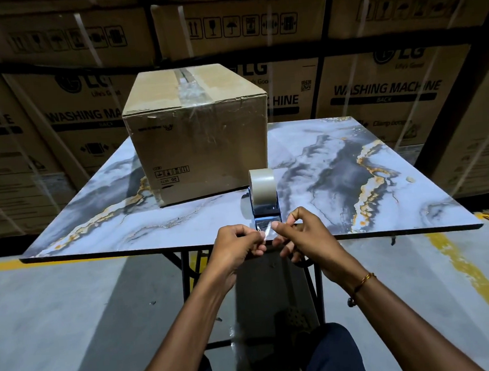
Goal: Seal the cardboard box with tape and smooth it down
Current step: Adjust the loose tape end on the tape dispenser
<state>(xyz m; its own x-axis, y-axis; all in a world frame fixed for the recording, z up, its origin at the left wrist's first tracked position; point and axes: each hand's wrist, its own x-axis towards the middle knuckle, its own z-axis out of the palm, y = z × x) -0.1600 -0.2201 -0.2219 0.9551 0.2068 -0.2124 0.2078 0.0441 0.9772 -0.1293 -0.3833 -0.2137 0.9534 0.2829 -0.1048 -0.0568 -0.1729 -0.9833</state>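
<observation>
A brown cardboard box [195,133] stands on the marble-patterned table [338,160], left of centre, with clear tape along its top seam and down its near face. A blue tape dispenser [263,195] with a roll of clear tape sits in front of the box near the table's front edge. My left hand [237,244] and my right hand [302,233] are just in front of the dispenser. Both pinch the loose end of the tape [266,231] between thumb and fingers, one on each side.
Stacked washing machine cartons [387,86] wrapped in film fill the background behind the table. The table stands on a black folding frame [182,266]. Yellow lines [473,278] mark the grey concrete floor. My knees [332,354] show at the bottom.
</observation>
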